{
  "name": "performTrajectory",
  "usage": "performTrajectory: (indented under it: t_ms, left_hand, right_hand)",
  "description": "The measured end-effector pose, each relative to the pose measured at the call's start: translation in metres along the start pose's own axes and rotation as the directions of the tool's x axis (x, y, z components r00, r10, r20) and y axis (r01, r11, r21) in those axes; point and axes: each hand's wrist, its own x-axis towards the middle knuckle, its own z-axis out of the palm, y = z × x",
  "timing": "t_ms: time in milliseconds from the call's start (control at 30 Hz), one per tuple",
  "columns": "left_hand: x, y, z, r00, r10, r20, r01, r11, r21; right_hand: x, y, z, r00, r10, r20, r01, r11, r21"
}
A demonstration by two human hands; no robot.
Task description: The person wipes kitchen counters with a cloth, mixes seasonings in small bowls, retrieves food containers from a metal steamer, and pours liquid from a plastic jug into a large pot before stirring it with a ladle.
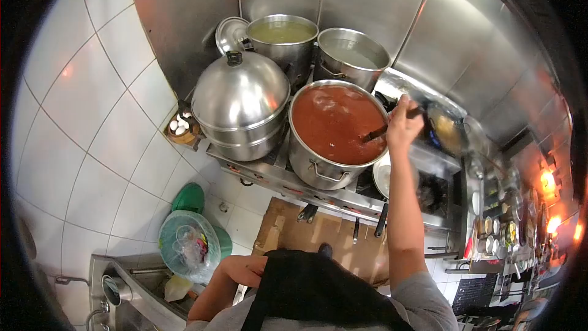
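My right hand (404,127) is closed around the dark handle of a long-handled utensil (375,133). Its lower end is sunk in red sauce (331,119), so the kind of head is hidden. The sauce nearly fills a large steel pot (318,175) on the stove. My left hand (246,270) rests at my waist against the black apron (306,288), its fingers mostly hidden at the apron's edge.
A domed steel steamer (242,101) stands left of the sauce pot. Behind are a pot of yellowish liquid (282,30) and a pot of clear liquid (352,52). Eggs (179,125) sit by the wall. A lined green bin (190,245) stands below; flames (547,181) burn far right.
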Motion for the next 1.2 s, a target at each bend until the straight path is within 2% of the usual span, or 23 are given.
performTrajectory:
  t_ms: [100, 167, 300, 367, 400, 500, 533, 600, 767, 833, 867, 900, 933, 967, 1000, 1033, 1067, 1100, 1133, 1167, 1200]
  left_hand:
    - [-0.003, 0.002, 0.004, 1.0, 0.021, 0.005, -0.021, 0.999, -0.044]
    - [-0.004, 0.007, 0.009, 0.995, 0.009, -0.098, -0.013, 0.999, -0.038]
    - [-0.016, -0.006, 0.007, 0.999, 0.007, -0.037, -0.009, 0.998, -0.055]
    - [-0.017, -0.006, 0.008, 0.997, 0.05, -0.056, -0.051, 0.999, -0.016]
    - [-0.018, -0.006, 0.009, 0.997, 0.05, -0.054, -0.051, 0.998, -0.021]
    - [-0.02, -0.003, 0.011, 0.997, 0.036, -0.07, -0.036, 0.999, -0.008]
    - [-0.02, -0.005, 0.009, 0.996, 0.066, -0.059, -0.066, 0.998, 0.007]
    - [-0.02, -0.005, 0.007, 0.994, 0.097, -0.042, -0.096, 0.995, 0.019]
    - [-0.017, 0.005, 0.005, 0.998, 0.06, -0.018, -0.06, 0.998, 0.016]
    - [-0.026, 0.002, 0.007, 0.999, -0.011, -0.047, 0.008, 0.998, -0.058]
    - [-0.032, 0.002, 0.007, 0.994, -0.079, -0.079, 0.068, 0.989, -0.133]
    - [-0.035, 0.007, 0.006, 0.994, -0.087, -0.07, 0.076, 0.987, -0.138]
    - [-0.038, 0.016, 0.007, 0.988, -0.09, -0.125, 0.073, 0.988, -0.136]
    - [-0.043, 0.021, 0.007, 0.979, -0.092, -0.181, 0.068, 0.989, -0.134]
    - [-0.052, 0.015, 0.002, 0.986, -0.035, -0.16, 0.012, 0.99, -0.144]
    - [-0.06, 0.008, -0.004, 0.986, -0.042, -0.16, 0.017, 0.988, -0.153]
    - [-0.065, 0.003, -0.009, 0.988, 0.032, -0.15, -0.052, 0.99, -0.132]
    - [-0.068, -0.002, -0.012, 0.985, 0.105, -0.14, -0.121, 0.986, -0.111]
    - [-0.066, 0.006, -0.009, 0.952, 0.119, -0.282, -0.159, 0.98, -0.124]
    - [-0.066, 0.006, -0.012, 0.953, 0.114, -0.282, -0.155, 0.979, -0.129]
    - [-0.067, 0.007, -0.016, 0.942, 0.091, -0.323, -0.168, 0.962, -0.217]
  right_hand:
    - [0.009, 0.031, 0.002, 1.0, -0.005, -0.028, 0.005, 1.0, -0.01]
    - [0.007, 0.032, 0.009, 0.999, -0.002, -0.044, 0.001, 1.0, -0.02]
    - [0.007, 0.058, 0.022, 1.0, 0.027, 0.015, -0.028, 0.996, 0.089]
    - [0.002, 0.048, 0.032, 0.997, 0.018, 0.07, -0.02, 1.0, 0.024]
    - [-0.003, 0.044, 0.036, 0.996, 0.032, 0.088, -0.041, 0.994, 0.1]
    - [-0.007, 0.022, 0.043, 0.986, 0.077, 0.148, -0.089, 0.993, 0.079]
    - [-0.006, 0.014, 0.043, 0.978, 0.112, 0.174, -0.137, 0.981, 0.134]
    - [-0.002, 0.002, 0.038, 0.974, 0.135, 0.183, -0.151, 0.986, 0.077]
    - [0.0, -0.042, 0.021, 0.952, 0.185, 0.245, -0.166, 0.981, -0.099]
    - [0.002, -0.044, 0.014, 0.955, 0.206, 0.212, -0.186, 0.977, -0.107]
    - [0.002, -0.044, 0.009, 0.97, 0.157, 0.183, -0.137, 0.983, -0.12]
    - [0.002, -0.043, 0.004, 0.982, 0.11, 0.156, -0.089, 0.987, -0.136]
    - [0.004, -0.041, 0.001, 0.993, 0.018, 0.12, 0.01, 0.975, -0.224]
    - [0.003, -0.04, -0.004, 0.993, 0.025, 0.113, 0.002, 0.973, -0.231]
    - [0.0, -0.042, -0.011, 0.997, 0.014, 0.077, 0.002, 0.98, -0.199]
    - [-0.002, -0.045, -0.012, 0.999, 0.005, 0.043, 0.002, 0.986, -0.164]
    - [0.0, -0.037, -0.016, 0.999, -0.051, 0.013, 0.052, 0.988, -0.148]
    - [0.003, -0.027, -0.023, 1.0, -0.02, 0.006, 0.021, 0.996, -0.082]
    - [0.005, -0.023, -0.026, 1.0, -0.006, 0.014, 0.007, 0.999, -0.037]
    - [0.006, -0.02, -0.029, 1.0, 0.005, 0.021, -0.006, 1.0, 0.007]
    - [0.009, -0.015, -0.031, 1.0, 0.01, 0.019, -0.01, 1.0, 0.004]
